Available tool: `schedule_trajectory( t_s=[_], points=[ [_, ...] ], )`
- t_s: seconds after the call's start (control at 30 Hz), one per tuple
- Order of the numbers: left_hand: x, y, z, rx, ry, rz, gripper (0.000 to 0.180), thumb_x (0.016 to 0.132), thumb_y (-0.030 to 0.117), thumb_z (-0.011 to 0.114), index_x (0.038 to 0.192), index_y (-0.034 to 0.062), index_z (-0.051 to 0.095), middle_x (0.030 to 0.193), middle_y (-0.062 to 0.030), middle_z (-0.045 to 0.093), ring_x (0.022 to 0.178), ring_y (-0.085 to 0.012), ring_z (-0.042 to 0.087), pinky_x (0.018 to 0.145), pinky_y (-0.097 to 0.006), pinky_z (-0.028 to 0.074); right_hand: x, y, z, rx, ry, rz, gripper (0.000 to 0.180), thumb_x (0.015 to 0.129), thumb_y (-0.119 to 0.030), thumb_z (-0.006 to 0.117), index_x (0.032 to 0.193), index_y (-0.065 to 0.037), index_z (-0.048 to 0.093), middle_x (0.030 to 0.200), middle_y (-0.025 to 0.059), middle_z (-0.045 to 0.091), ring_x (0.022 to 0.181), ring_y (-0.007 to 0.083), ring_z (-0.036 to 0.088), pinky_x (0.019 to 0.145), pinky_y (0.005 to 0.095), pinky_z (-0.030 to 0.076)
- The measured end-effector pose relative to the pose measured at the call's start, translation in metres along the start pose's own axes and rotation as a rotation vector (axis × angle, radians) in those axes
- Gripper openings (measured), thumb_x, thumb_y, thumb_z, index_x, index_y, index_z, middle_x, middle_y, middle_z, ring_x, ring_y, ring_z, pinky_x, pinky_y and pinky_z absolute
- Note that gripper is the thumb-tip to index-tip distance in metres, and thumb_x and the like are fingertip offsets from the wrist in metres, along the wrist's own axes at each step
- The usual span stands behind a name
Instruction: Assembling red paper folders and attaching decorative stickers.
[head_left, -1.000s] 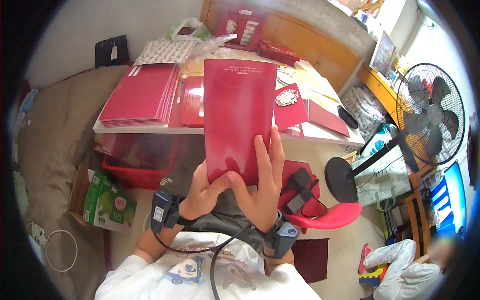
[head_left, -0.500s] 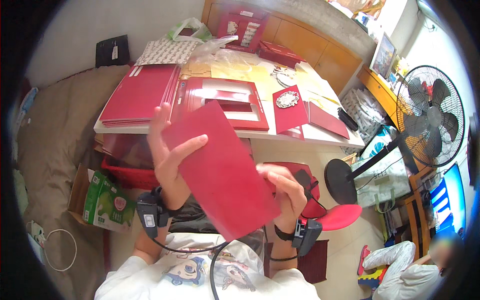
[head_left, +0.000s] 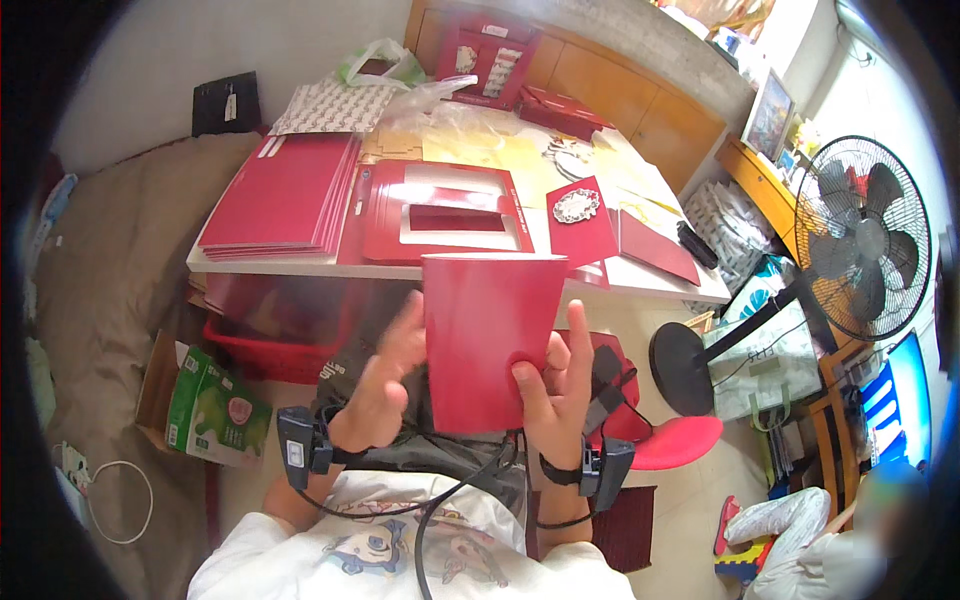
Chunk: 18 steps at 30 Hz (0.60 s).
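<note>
The red card (head_left: 487, 340) stands upright in front of the person's chest, just below the near edge of the white table (head_left: 640, 285). Its long axis runs from 12 to 6 o'clock, its top edge level and its flat face turned toward the camera. The right hand (head_left: 555, 385) holds it at the lower right corner, thumb pressed on the front and fingers (head_left: 578, 345) straight up behind the right edge. The left hand (head_left: 385, 385) is at 9 o'clock from the card, open and loose, fingers half spread; whether its fingertips touch the left edge is hard to tell, since that hand is blurred. The card's bottom edge merges with the dark lap behind it, and the card covers part of the table's front edge. At 12 o'clock on the table lies a red frame with a window (head_left: 445, 210); at 10 o'clock a stack of red sheets (head_left: 285, 195). At 3 o'clock stands a black fan (head_left: 860, 235), its base partly hidden.
</note>
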<state>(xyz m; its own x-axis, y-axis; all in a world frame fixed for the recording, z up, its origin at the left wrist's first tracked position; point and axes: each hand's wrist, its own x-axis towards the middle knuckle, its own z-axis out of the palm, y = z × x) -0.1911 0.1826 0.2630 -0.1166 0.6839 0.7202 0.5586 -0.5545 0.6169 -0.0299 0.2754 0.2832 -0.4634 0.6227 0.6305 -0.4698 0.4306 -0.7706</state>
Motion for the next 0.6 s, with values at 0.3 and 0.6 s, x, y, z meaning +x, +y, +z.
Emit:
schedule_trajectory(
  t_s=[0.3, 0.6],
  points=[
    [-0.013, -0.001, 0.009, -0.183, 0.210, -0.255, 0.027, 0.082, 0.005, 0.060, 0.107, -0.0023, 0.052, 0.092, -0.0083, 0.062, 0.081, -0.0112, 0.057, 0.070, -0.027, 0.047, 0.024, 0.002, 0.009, -0.550, -0.098, -0.110, 0.048, 0.076, -0.005, 0.066, 0.120, -0.001, 0.050, 0.089, 0.0128, 0.057, 0.072, 0.0228, 0.056, 0.061, 0.0306, 0.047],
    [-0.024, -0.016, -0.029, 0.134, 0.494, -0.155, 0.023, 0.080, 0.005, 0.061, 0.101, -0.0020, 0.053, 0.090, -0.0104, 0.061, 0.077, -0.0167, 0.058, 0.069, -0.029, 0.046, 0.157, 0.041, 0.053, -0.953, -0.262, -0.426, 0.014, 0.078, -0.011, 0.058, 0.091, -0.006, 0.061, 0.081, 0.0109, 0.055, 0.076, 0.0293, 0.057, 0.065, 0.0395, 0.047]
  ],
)
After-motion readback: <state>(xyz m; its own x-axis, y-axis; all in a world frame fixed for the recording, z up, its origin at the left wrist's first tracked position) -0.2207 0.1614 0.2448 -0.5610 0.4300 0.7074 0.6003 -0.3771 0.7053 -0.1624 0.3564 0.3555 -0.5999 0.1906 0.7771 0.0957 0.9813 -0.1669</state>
